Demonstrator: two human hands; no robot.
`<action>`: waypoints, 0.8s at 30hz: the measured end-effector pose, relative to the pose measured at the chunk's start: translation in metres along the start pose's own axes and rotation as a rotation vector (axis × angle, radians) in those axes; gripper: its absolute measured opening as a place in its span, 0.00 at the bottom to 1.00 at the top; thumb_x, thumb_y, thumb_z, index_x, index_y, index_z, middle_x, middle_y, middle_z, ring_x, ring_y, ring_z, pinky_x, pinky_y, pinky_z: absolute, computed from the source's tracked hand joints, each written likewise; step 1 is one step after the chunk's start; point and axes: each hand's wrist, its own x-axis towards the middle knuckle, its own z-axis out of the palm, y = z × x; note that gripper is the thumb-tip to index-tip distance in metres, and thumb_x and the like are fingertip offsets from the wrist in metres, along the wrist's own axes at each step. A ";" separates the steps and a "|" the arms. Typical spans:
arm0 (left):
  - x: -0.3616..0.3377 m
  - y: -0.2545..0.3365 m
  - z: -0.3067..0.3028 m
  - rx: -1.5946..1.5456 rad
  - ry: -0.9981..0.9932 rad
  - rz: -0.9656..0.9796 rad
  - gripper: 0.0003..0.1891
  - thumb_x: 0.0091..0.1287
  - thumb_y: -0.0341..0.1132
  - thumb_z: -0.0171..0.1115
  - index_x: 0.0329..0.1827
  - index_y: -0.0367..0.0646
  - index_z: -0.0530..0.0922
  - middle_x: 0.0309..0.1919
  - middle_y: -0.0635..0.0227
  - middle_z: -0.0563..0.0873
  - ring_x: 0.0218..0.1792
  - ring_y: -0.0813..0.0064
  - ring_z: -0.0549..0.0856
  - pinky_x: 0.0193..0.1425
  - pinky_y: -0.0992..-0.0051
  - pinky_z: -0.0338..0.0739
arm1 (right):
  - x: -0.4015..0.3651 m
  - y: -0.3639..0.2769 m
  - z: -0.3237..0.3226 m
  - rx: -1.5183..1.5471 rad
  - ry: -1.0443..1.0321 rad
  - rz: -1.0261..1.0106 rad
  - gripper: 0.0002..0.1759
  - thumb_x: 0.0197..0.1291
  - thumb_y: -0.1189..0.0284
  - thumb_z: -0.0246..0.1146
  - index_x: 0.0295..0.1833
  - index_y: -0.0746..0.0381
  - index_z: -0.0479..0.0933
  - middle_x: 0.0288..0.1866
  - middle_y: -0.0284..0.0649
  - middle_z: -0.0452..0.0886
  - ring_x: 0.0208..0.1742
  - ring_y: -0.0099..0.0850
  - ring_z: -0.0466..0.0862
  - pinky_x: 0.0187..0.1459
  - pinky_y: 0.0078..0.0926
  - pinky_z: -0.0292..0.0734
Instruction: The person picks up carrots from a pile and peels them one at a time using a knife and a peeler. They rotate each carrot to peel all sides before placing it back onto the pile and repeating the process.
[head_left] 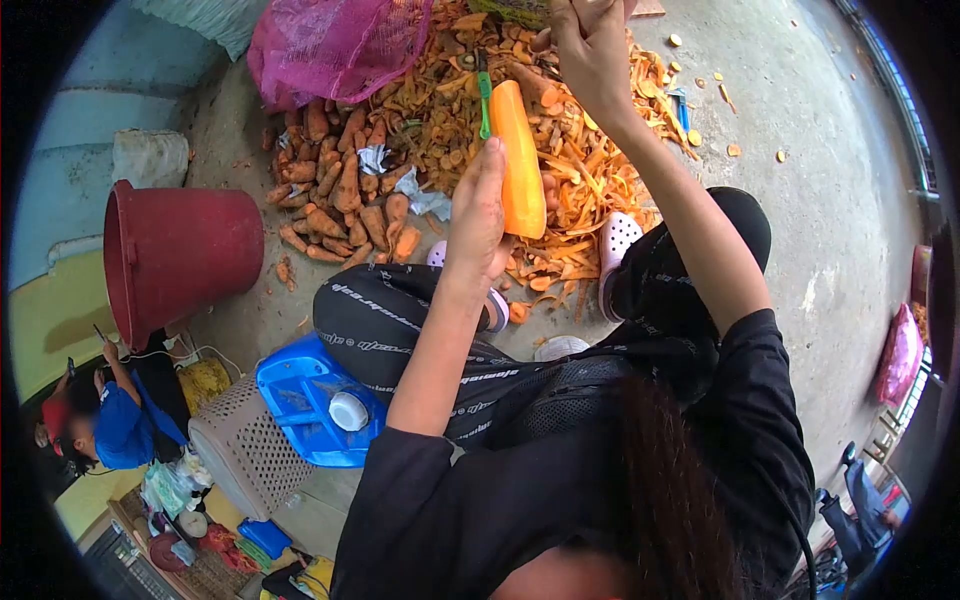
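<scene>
My left hand (476,212) is closed around a thick, peeled orange carrot (517,165), which points up and away from me. Beside the carrot's far end, over the scraps in this view, shows a slim tool with a green handle (485,100). Raised at the top edge, my right hand (592,45) has its fingers curled; I cannot tell what is in them. Below both hands spreads a heap of orange carrot peels (590,190), with darker, older peelings behind. Unpeeled carrots (340,190) are piled to the left.
A pink mesh sack (335,50) lies behind the unpeeled carrots. At left, a red tub (190,255) rests on its side. Near my left knee are a blue jerrycan (310,400) and a perforated grey basket (240,440). Another person (130,425) is at the far left.
</scene>
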 end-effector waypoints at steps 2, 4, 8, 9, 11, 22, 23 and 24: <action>0.004 -0.001 -0.005 -0.059 0.026 -0.001 0.22 0.72 0.52 0.47 0.54 0.42 0.71 0.39 0.65 0.81 0.35 0.74 0.82 0.37 0.73 0.81 | -0.010 -0.011 -0.001 0.349 -0.044 0.175 0.15 0.69 0.72 0.51 0.57 0.63 0.60 0.32 0.32 0.68 0.26 0.19 0.74 0.25 0.16 0.72; 0.011 -0.005 -0.005 -0.220 0.097 0.015 0.21 0.72 0.51 0.47 0.55 0.43 0.71 0.41 0.67 0.81 0.37 0.75 0.81 0.41 0.74 0.80 | -0.015 -0.014 -0.001 0.578 -0.084 0.238 0.12 0.69 0.69 0.52 0.53 0.60 0.62 0.32 0.31 0.69 0.25 0.18 0.74 0.24 0.15 0.73; 0.016 -0.005 -0.014 -0.222 0.067 0.076 0.23 0.73 0.54 0.42 0.51 0.43 0.72 0.40 0.69 0.79 0.39 0.77 0.80 0.43 0.73 0.78 | -0.037 -0.045 -0.013 0.840 -0.252 0.389 0.12 0.68 0.67 0.54 0.39 0.63 0.60 0.24 0.33 0.65 0.23 0.27 0.77 0.31 0.32 0.83; 0.015 -0.003 -0.014 -0.236 0.077 0.059 0.23 0.73 0.54 0.41 0.51 0.43 0.72 0.40 0.69 0.79 0.39 0.77 0.80 0.43 0.73 0.78 | -0.043 -0.050 -0.015 0.826 -0.306 0.421 0.12 0.68 0.68 0.54 0.39 0.63 0.60 0.24 0.33 0.65 0.23 0.27 0.76 0.31 0.32 0.83; 0.014 0.002 -0.013 -0.262 0.095 0.022 0.24 0.74 0.55 0.39 0.52 0.43 0.71 0.40 0.68 0.79 0.39 0.77 0.80 0.42 0.73 0.78 | -0.054 -0.057 -0.021 0.793 -0.409 0.486 0.12 0.68 0.68 0.54 0.40 0.64 0.60 0.24 0.33 0.65 0.22 0.27 0.76 0.32 0.32 0.83; 0.017 0.000 -0.028 -0.349 -0.060 -0.016 0.26 0.74 0.58 0.33 0.50 0.45 0.70 0.24 0.73 0.74 0.26 0.80 0.75 0.36 0.73 0.76 | -0.083 -0.069 -0.016 0.898 -0.420 0.467 0.15 0.68 0.71 0.53 0.50 0.64 0.55 0.29 0.36 0.70 0.21 0.22 0.78 0.22 0.19 0.75; 0.017 -0.002 -0.028 -0.358 -0.014 -0.031 0.26 0.74 0.58 0.32 0.51 0.45 0.69 0.25 0.72 0.75 0.26 0.79 0.76 0.36 0.72 0.76 | -0.084 -0.069 -0.015 0.890 -0.417 0.464 0.15 0.68 0.72 0.53 0.51 0.64 0.55 0.30 0.36 0.70 0.21 0.22 0.78 0.22 0.19 0.75; 0.016 0.000 -0.023 -0.366 0.031 -0.045 0.26 0.74 0.58 0.32 0.52 0.45 0.69 0.26 0.71 0.76 0.27 0.78 0.76 0.37 0.71 0.76 | -0.085 -0.067 -0.015 0.876 -0.417 0.451 0.15 0.68 0.72 0.53 0.50 0.64 0.55 0.30 0.36 0.70 0.21 0.22 0.78 0.22 0.19 0.74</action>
